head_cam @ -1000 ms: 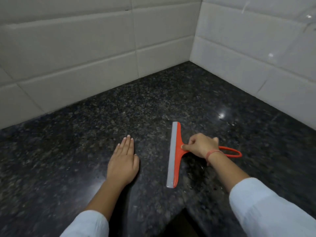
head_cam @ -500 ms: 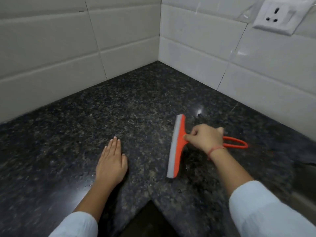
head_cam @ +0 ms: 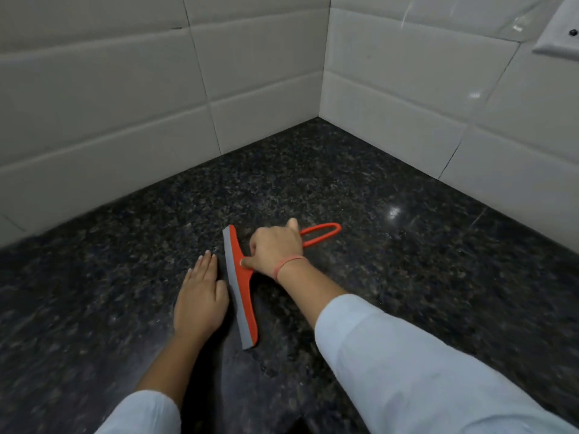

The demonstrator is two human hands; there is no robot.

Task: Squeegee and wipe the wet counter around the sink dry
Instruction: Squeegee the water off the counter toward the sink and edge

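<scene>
An orange squeegee (head_cam: 242, 296) with a grey rubber blade lies blade-down on the dark speckled granite counter (head_cam: 391, 261). My right hand (head_cam: 275, 249) grips its handle near the blade; the looped end of the handle sticks out behind the hand. Flat on the counter just left of the blade rests my left hand (head_cam: 200, 302), fingers together, holding nothing, its thumb side almost touching the blade. The blade runs from upper left to lower right. Both forearms wear light sleeves. No sink is in view.
White tiled walls (head_cam: 125, 104) meet in a corner at the back of the counter. A white wall socket (head_cam: 560, 36) sits at the top right. A bright reflection glints on the counter at the right. A dark notch shows at the bottom edge.
The squeegee and my right hand have slid left, and the blade now sits right beside my left hand. The view has also swung, putting the wall corner further right.
</scene>
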